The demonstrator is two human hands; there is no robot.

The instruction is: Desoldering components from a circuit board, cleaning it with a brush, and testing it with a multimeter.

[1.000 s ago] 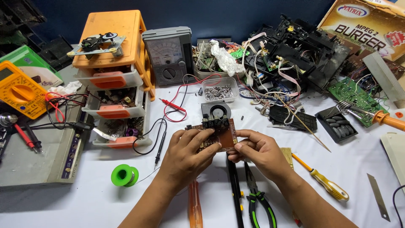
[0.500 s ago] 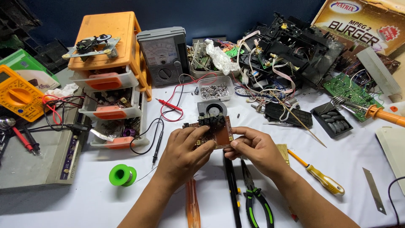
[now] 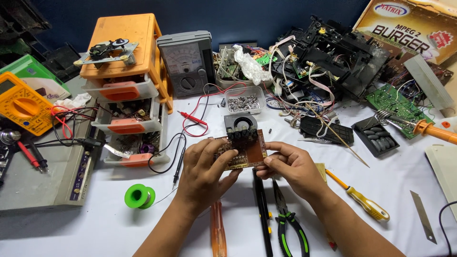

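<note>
Green solder spool [image 3: 139, 195] lies left of the brown circuit board [image 3: 243, 151]. Left hand [image 3: 205, 172] grips the board's left end, right hand [image 3: 291, 166] pinches its right edge. Board long axis runs left-right, copper side facing up, black parts on its far edge. Green-handled pliers [image 3: 289, 222] below it; tan printed carton [image 3: 410, 28] far right of it.

Left hand [image 3: 202, 173]: grips the left edge of the circuit board [image 3: 243, 152], fingers on top.
Right hand [image 3: 293, 166]: pinches the board's right edge.
Board: brown, held above the table [image 3: 85, 228], with a black fan [image 3: 240, 124] just behind it.
Pliers [image 3: 288, 221]: on the table beneath the right hand.
Solder spool [image 3: 139, 195]: green, left of the left hand.
Drawers [image 3: 126, 88]: orange, towards the table's far-left corner.
</note>
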